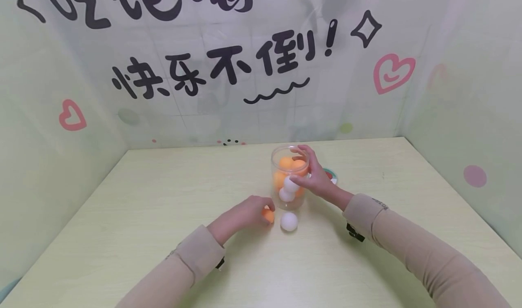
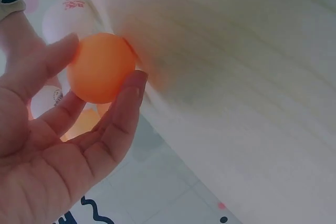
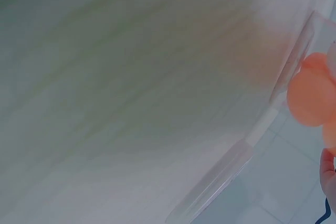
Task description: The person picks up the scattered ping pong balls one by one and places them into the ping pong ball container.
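My left hand [image 1: 253,212] pinches an orange ping-pong ball [image 2: 102,68] between thumb and fingers, low over the table in front of the jar. A clear plastic jar [image 1: 288,204] stands upright, holding several orange balls [image 3: 312,98] and white ones. My right hand [image 1: 316,176] grips the jar from its right side near the rim, thumb in front; the right wrist view catches only a fingertip. A loose white ping-pong ball [image 1: 289,221] lies on the table just in front of the jar, right of my left hand.
A round, flat piece with coloured print [image 1: 331,175] lies behind my right wrist, partly hidden; in the right wrist view a clear plastic edge [image 3: 212,184] shows. The pale wooden table [image 1: 163,185] meets printed walls [image 1: 228,117] at the back and sides.
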